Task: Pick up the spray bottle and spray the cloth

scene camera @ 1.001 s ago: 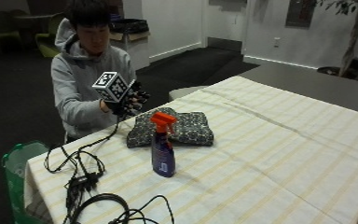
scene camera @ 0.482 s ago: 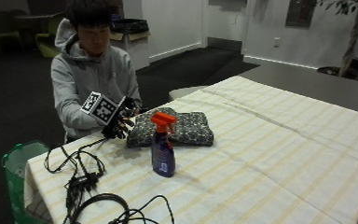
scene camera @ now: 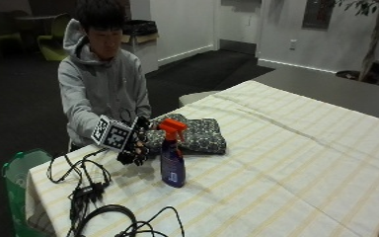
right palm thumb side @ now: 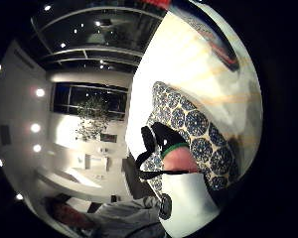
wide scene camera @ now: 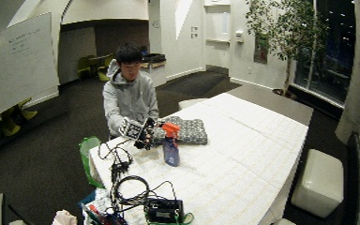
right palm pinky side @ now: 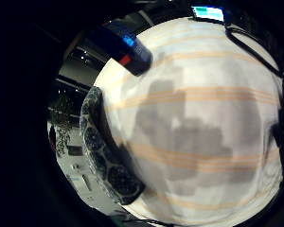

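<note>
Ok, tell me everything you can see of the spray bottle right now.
The spray bottle stands upright on the striped tablecloth, just in front of the folded patterned cloth. It has a purple-blue, plastic-looking body with a label and an orange trigger head. The gloved right hand hovers beside it, fingers loosely curled, not touching it. Nothing else touches the bottle.

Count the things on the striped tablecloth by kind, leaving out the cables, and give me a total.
Spray bottle, blue with an orange trigger, standing upright: 1
Folded patterned cloth, lying behind the bottle: 1
Gloved right hand, beside the bottle and not touching it: 1
Total: 3
</note>
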The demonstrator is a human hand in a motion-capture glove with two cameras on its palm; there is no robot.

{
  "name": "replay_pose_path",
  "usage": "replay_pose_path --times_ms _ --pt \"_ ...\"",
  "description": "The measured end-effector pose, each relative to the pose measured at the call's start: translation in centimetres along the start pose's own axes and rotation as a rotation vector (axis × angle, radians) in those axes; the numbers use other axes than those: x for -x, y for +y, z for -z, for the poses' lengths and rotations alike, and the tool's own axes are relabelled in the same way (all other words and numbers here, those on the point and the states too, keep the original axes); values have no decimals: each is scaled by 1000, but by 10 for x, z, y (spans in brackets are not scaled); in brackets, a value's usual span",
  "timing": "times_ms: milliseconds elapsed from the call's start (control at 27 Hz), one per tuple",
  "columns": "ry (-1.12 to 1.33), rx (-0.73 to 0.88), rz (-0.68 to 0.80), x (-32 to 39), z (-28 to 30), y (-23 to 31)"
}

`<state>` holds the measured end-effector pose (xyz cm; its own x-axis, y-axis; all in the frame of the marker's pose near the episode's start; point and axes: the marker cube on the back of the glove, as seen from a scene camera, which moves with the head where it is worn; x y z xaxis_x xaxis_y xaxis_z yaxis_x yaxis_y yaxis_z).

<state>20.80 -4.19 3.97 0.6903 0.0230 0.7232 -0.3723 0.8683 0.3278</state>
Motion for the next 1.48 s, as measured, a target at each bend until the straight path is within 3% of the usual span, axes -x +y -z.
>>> replay_pose_path --times_ms 815,1483 --pt "-214 -153 -139 -15 -16 -71" --pt "-340 -368 -68 -18 -42 -96"
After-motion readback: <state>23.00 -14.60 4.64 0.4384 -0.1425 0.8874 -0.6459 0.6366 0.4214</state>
